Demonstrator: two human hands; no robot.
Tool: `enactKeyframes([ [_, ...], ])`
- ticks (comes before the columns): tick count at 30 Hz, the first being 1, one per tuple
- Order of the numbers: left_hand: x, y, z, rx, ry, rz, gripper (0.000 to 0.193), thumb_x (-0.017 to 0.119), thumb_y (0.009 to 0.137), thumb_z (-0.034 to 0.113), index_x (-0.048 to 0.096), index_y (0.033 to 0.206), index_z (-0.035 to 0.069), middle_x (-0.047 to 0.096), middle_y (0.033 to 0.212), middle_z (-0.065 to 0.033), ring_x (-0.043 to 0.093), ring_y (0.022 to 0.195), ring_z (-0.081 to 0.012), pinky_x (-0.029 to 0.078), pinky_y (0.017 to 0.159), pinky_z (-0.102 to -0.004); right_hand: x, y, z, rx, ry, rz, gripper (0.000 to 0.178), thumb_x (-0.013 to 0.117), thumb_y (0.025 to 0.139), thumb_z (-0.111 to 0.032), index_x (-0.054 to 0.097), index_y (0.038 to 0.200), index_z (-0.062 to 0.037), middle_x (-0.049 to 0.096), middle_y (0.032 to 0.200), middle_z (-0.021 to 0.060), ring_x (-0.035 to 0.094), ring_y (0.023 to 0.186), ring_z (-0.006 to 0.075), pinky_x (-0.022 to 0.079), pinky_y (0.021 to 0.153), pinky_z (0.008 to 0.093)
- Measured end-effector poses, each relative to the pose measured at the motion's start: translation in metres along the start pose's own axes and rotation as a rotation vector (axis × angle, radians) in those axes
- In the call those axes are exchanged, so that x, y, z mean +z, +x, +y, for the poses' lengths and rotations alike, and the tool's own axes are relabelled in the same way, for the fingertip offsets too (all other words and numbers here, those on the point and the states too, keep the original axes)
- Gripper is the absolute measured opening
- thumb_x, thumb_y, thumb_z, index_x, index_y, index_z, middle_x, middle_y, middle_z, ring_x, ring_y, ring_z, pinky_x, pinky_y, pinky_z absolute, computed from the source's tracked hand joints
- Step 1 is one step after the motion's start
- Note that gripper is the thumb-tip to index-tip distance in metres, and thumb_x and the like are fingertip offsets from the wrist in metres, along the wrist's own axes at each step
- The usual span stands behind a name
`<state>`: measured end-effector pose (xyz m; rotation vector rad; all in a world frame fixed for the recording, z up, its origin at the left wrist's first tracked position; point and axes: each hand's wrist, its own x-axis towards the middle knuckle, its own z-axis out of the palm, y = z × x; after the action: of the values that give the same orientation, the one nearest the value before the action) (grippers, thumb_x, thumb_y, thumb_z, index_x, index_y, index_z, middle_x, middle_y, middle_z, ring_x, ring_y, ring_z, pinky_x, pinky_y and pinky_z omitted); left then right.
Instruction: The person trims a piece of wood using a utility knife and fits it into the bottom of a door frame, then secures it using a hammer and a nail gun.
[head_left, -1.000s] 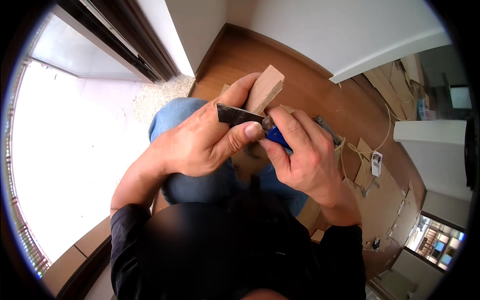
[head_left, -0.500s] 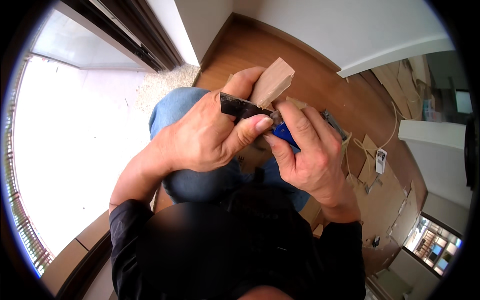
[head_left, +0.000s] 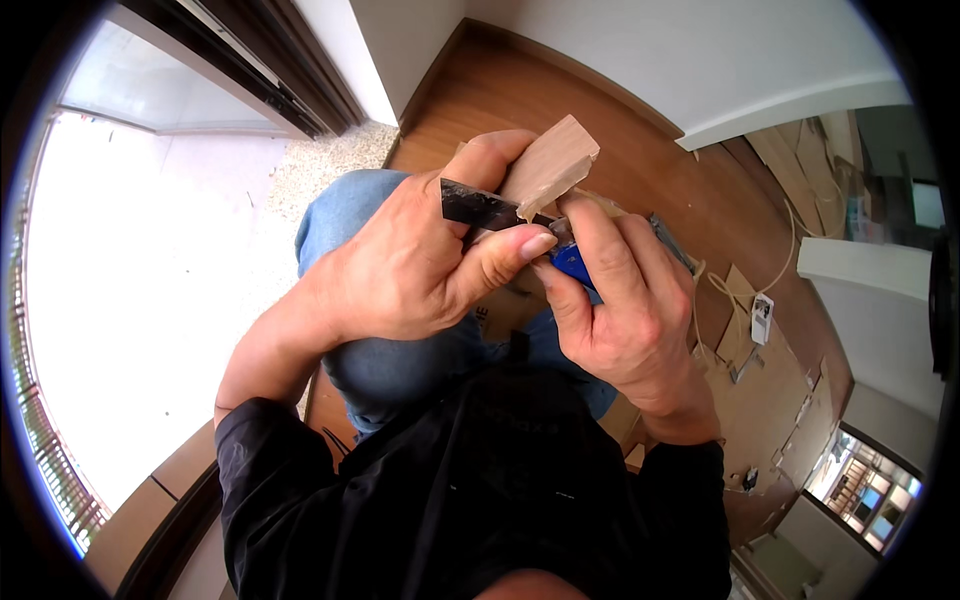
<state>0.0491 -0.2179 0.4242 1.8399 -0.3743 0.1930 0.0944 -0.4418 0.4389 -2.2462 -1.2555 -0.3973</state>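
My left hand (head_left: 420, 250) is closed round a short block of pale wood (head_left: 555, 160), whose cut end points up and to the right. In my right hand (head_left: 630, 310) is a utility knife (head_left: 572, 266) with a blue handle. Its broad dark blade (head_left: 482, 206) reaches left across the lower part of the wood, touching it at a splintered edge. My left thumb rests against the blade near the handle. My right fingers hide most of the handle, and my left fingers hide the wood's lower end.
Below my hands are my knees in blue jeans (head_left: 350, 215). Brown wooden floor (head_left: 480, 90) meets a white wall ahead. To the right lie a cable (head_left: 710, 285), a small white device (head_left: 762, 318) and cardboard sheets (head_left: 760, 400). A bright doorway opens at left.
The block has tilted slightly to the right, and the blade has slid a little along its splintered edge. Both hands keep their hold.
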Motion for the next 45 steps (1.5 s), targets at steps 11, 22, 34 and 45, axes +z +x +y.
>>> enactKeyframes([
  [11,0.001,-0.001,-0.006,-0.036,0.099,0.038,0.063,0.076,0.098,0.042,0.053,0.137,-0.001,0.064,0.076,-0.0094,0.066,0.065,-0.0239,0.051,0.061,-0.0347,0.006,0.004,0.0,0.014,0.035,0.074,0.042,0.079,0.096,-0.019,0.065,0.129,0.0027,0.067,0.09,0.015,0.068,0.071,0.0299,0.055,0.06,0.0381],
  [22,-0.004,0.002,0.003,-0.076,0.18,-0.018,0.055,0.065,0.106,0.033,0.049,0.141,-0.007,0.069,0.091,-0.0167,0.07,0.081,-0.03,0.054,0.073,-0.0388,0.008,0.0,0.007,0.072,0.079,-0.007,0.042,0.079,0.095,-0.021,0.066,0.129,0.0011,0.068,0.092,0.0152,0.069,0.073,0.0317,0.055,0.063,0.0398],
  [34,0.005,0.002,0.003,0.007,0.172,0.072,0.047,0.07,0.103,0.027,0.051,0.133,-0.004,0.065,0.084,-0.0171,0.068,0.073,-0.0308,0.052,0.063,-0.0401,0.004,0.004,0.0,0.096,0.041,-0.004,0.041,0.078,0.096,-0.019,0.066,0.13,0.0006,0.068,0.093,0.0153,0.069,0.074,0.0324,0.056,0.064,0.0396],
  [45,-0.003,0.008,0.02,-0.027,0.055,0.106,0.047,0.075,0.1,0.031,0.056,0.127,-0.003,0.061,0.07,-0.0103,0.064,0.061,-0.0234,0.049,0.057,-0.0351,0.007,0.009,-0.003,0.107,0.02,0.027,0.041,0.079,0.094,-0.015,0.066,0.13,0.0012,0.069,0.094,0.0153,0.071,0.076,0.0324,0.057,0.065,0.0394],
])
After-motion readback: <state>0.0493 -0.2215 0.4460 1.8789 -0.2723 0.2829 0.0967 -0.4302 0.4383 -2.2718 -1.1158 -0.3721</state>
